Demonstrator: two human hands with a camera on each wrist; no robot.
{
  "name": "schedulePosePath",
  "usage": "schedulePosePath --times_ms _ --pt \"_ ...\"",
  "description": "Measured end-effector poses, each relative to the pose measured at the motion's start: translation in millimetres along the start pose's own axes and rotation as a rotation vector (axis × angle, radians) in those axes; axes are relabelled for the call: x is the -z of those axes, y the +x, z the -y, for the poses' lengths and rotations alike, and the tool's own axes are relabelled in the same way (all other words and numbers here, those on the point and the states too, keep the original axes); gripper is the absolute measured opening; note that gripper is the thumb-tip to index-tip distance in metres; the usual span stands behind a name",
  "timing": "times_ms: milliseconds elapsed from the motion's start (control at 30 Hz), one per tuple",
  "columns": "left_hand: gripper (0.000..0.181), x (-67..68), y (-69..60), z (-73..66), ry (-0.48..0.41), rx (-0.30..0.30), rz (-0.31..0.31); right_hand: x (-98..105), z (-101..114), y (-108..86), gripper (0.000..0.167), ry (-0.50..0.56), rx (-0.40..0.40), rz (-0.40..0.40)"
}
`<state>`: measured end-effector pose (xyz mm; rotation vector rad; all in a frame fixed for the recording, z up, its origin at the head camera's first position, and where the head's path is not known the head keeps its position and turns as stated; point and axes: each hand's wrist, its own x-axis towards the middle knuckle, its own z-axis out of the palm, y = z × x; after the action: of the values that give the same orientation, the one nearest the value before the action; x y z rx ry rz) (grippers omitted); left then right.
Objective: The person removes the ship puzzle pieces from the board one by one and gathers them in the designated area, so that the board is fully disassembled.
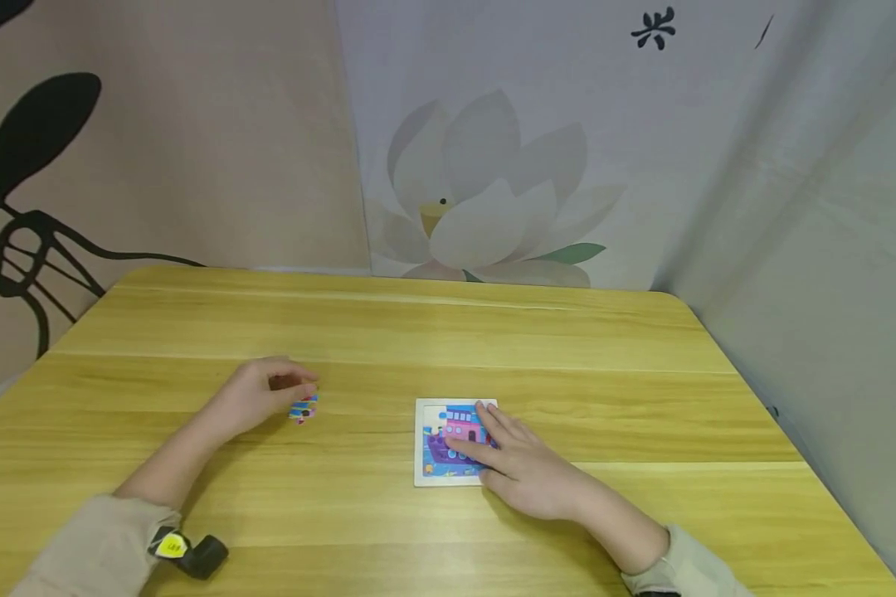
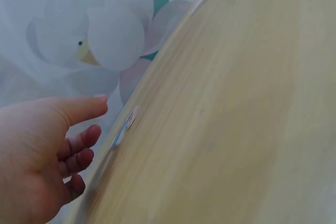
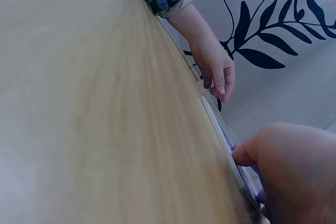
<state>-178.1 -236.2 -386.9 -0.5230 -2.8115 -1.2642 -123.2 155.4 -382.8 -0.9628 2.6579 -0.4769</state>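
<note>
My left hand (image 1: 269, 390) hovers beside a few small colourful puzzle pieces (image 1: 304, 409) lying on the table at left. In the left wrist view a gap shows between its loosely bent fingers and the pieces (image 2: 128, 121). A square jigsaw puzzle (image 1: 431, 481) in a white frame lies flat near the table's middle. Its picture has a pink and purple ship on blue, with a pale unfilled patch at the upper left. My right hand (image 1: 526, 473) rests on the puzzle's right side with fingers spread, covering part of the picture.
The wooden table (image 1: 605, 356) runs back to a curtain (image 1: 508, 149) printed with a pale flower. Another curtain (image 1: 829, 232) hangs along the right side. A dark strapped device (image 1: 194, 554) sits on the left sleeve.
</note>
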Motion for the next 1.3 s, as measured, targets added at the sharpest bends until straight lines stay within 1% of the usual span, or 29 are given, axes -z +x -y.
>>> schedulePosePath --times_ms 133,200,300,433,567,933,1200,1300 --pt "0.024 -8.9 3.6 -7.9 -0.030 -0.021 0.007 -1 0 0.4 0.047 -0.005 0.000 -0.001" --pt "0.024 -14.5 5.7 -11.3 -0.059 -0.025 0.020 -1 -1 0.6 0.047 -0.009 0.002 -0.002" --pt "0.023 -23.6 8.6 -16.6 -0.073 -0.030 0.025 -1 -1 0.7 0.047 -0.014 0.002 -0.003" --pt "0.021 -34.5 11.9 -24.8 -0.066 -0.058 0.016 -1 -1 0.7 0.047 -0.014 0.001 -0.005" --pt "0.020 -44.4 15.7 -31.9 -0.086 -0.076 0.024 0 0 0.8 0.046 -0.008 0.000 -0.005" --pt "0.020 -68.9 28.6 -47.5 -0.118 -0.115 0.061 -1 1 0.9 0.046 -0.006 -0.004 -0.007" --pt "0.018 -85.3 38.6 -60.4 -0.129 -0.171 0.094 -2 -1 0.8 0.047 0.003 -0.005 -0.004" --pt "0.017 -90.8 41.7 -64.1 -0.135 -0.169 0.105 -2 -2 1.0 0.047 0.000 -0.003 -0.004"
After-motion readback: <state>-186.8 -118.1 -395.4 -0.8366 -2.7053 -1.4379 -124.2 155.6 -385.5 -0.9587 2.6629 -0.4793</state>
